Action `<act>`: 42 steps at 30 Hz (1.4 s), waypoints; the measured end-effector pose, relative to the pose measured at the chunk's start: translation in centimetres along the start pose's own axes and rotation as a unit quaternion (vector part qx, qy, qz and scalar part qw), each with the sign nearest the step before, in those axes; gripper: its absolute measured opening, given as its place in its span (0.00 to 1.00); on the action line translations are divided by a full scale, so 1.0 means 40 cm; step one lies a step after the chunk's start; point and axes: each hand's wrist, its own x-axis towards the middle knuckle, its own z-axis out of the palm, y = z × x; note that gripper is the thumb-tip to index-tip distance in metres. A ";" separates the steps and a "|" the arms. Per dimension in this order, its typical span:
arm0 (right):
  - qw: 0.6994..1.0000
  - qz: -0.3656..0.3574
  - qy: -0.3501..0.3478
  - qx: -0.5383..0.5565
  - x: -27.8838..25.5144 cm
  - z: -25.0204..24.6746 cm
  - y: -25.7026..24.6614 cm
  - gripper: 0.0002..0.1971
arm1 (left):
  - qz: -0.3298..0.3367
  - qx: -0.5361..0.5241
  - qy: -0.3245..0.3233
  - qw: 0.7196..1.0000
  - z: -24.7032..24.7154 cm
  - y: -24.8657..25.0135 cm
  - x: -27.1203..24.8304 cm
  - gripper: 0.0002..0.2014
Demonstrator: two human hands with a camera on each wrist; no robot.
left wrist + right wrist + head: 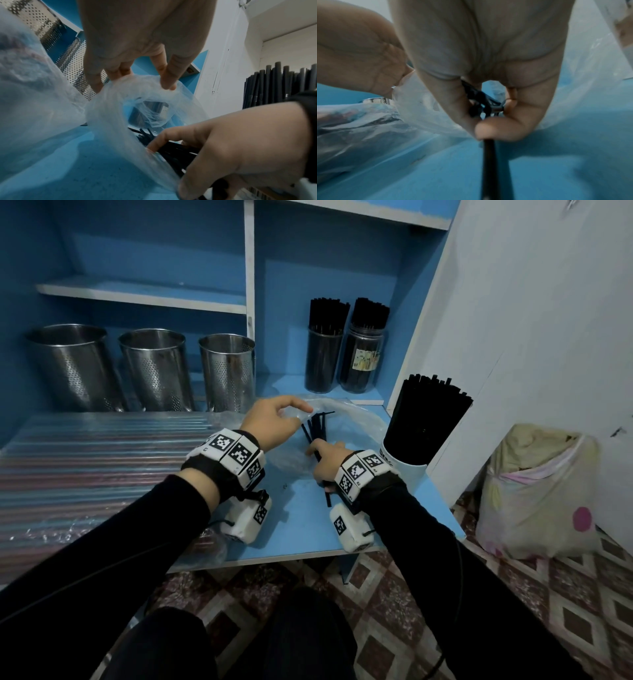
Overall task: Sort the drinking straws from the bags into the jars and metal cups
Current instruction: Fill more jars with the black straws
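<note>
A thin clear plastic bag (346, 412) lies on the blue table (298, 529), nearly flat. My left hand (274, 419) pinches the bag's (109, 108) mouth and holds it up. My right hand (327, 460) grips a small bundle of black straws (317, 428) that fans out toward the bag; the straws (481, 102) sit between thumb and fingers, one end (488, 162) trailing toward me. Two clear jars (323, 361) (363, 361) packed with black straws stand on the shelf behind. Three perforated metal cups (73, 368) (157, 371) (227, 373) stand empty at the left.
A white tube (418, 446) full of black straws stands at the table's right edge by the white wall. Bags of coloured straws (85, 467) cover the table's left half. A stuffed plastic bag (537, 494) sits on the tiled floor at right.
</note>
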 end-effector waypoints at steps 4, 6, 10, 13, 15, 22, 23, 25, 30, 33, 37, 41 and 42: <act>0.999 0.026 0.020 -0.007 0.010 -0.012 -0.002 0.22 | 0.012 0.041 -0.024 0.999 0.003 0.011 0.000 0.17; 0.999 0.032 0.034 -0.011 0.018 -0.017 0.006 0.25 | 0.022 0.058 -0.041 0.997 0.012 0.016 -0.003 0.18; 0.998 0.010 0.058 0.027 0.031 -0.013 0.028 0.17 | 0.012 0.098 -0.041 0.994 0.031 0.012 0.004 0.23; 0.998 -0.008 0.057 0.040 0.035 -0.011 0.040 0.23 | 0.003 0.093 -0.033 0.995 0.035 0.010 0.002 0.24; 0.998 -0.021 0.049 0.041 0.038 -0.014 0.043 0.25 | 0.018 0.089 -0.034 0.995 0.034 0.005 0.003 0.24; 0.995 -0.037 0.064 0.064 0.039 -0.012 0.041 0.14 | -0.005 0.075 -0.005 0.997 0.037 -0.020 0.023 0.23; 0.993 -0.039 0.074 0.078 0.039 -0.010 0.042 0.14 | -0.023 0.096 -0.006 0.995 0.035 -0.024 0.024 0.23; 0.991 -0.043 0.075 0.104 0.039 -0.008 0.045 0.13 | -0.063 0.174 -0.026 0.982 0.034 -0.032 0.022 0.25; 0.978 -0.029 0.091 0.185 0.040 -0.008 0.046 0.09 | -0.106 0.158 -0.034 0.981 0.041 -0.060 0.016 0.29; 0.953 -0.001 0.127 0.277 0.040 -0.005 0.046 0.10 | -0.033 0.029 0.006 0.999 0.044 -0.075 0.016 0.27; 0.922 0.005 0.157 0.354 0.043 -0.017 0.051 0.14 | 0.023 -0.160 0.060 0.985 0.040 -0.055 0.015 0.23; 0.909 -0.016 0.181 0.374 0.042 -0.032 0.044 0.16 | 0.045 -0.224 0.106 0.968 0.038 -0.053 0.014 0.22; 0.909 -0.025 0.186 0.373 0.040 -0.035 0.039 0.16 | 0.043 -0.222 0.112 0.968 0.038 -0.058 0.016 0.22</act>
